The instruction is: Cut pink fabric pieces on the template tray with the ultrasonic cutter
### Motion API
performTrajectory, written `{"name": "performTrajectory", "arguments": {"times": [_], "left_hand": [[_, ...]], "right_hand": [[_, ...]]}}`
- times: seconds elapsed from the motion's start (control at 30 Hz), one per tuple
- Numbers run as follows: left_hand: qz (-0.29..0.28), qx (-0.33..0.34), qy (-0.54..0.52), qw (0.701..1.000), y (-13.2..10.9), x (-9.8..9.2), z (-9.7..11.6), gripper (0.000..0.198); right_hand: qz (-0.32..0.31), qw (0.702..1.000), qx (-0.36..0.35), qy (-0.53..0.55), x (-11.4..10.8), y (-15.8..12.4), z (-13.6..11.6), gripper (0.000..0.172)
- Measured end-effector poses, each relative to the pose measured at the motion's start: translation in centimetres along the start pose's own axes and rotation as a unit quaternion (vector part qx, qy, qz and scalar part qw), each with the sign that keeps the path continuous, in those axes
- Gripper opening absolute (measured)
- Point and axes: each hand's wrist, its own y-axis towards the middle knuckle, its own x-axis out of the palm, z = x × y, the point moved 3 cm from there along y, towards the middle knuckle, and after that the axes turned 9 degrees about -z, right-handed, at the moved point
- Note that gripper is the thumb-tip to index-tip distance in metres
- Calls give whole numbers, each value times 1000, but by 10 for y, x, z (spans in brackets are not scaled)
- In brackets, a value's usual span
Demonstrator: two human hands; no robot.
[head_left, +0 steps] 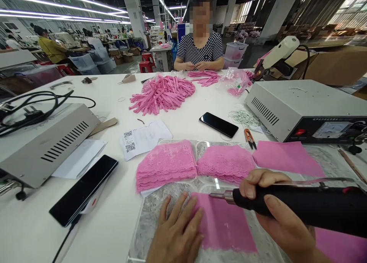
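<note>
My left hand point(179, 232) lies flat, fingers spread, on the left edge of a pink fabric piece point(225, 224). That piece rests on a grey marbled board point(151, 213). Wrapped round a black handheld tool point(304, 203), my right hand point(275, 205) holds its metal tip over the top edge of the fabric. Just beyond, two stacks of pink lace pieces, a left one point(166, 163) and a right one point(226, 161), sit side by side. Another plain pink piece point(286, 156) lies to their right.
Grey metal boxes stand at left point(51, 140) and right point(309, 106). Two phones point(84, 188) point(218, 124), orange snips point(250, 138), printed paper point(143, 137) and a pink strap pile point(164, 93) lie on the white table. A person in a striped top point(200, 51) sits opposite.
</note>
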Motion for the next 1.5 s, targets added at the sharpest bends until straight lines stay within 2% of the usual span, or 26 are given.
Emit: {"name": "performTrajectory", "arguments": {"times": [0.13, 0.27, 0.47, 0.6, 0.8, 0.93, 1.03, 1.23, 1.4, 1.5], "left_hand": [[-28, 12, 15, 999, 0, 2, 1, 25], [-3, 3, 1, 1000, 0, 2, 0, 24], [-23, 11, 13, 1000, 0, 2, 0, 25], [3, 4, -6, 1000, 0, 4, -1, 25], [29, 10, -10, 999, -2, 10, -2, 27], [-15, 27, 18, 999, 0, 3, -4, 25], [-48, 42, 35, 997, 2, 0, -5, 25], [17, 18, 4, 1000, 0, 5, -5, 26], [-35, 48, 32, 998, 2, 1, -7, 26], [-27, 48, 33, 998, 3, -4, -9, 26]], "right_hand": [[-10, 1000, -4, -7, 0, -1, 0, 5], [-19, 1000, -2, -9, -1, 2, -1, 4], [24, 999, 0, 27, -18, 7, -7, 7], [30, 999, 0, 21, -27, 5, -10, 6], [11, 1000, 7, 26, -19, 6, -5, 6], [17, 1000, -6, 18, -17, 9, -6, 7], [26, 999, -17, 18, -25, 9, -11, 8], [86, 995, -31, -28, -49, 6, -25, 6], [98, 995, -22, -19, -51, 1, -24, 7], [84, 996, -21, -11, -49, -1, -21, 6]]}}
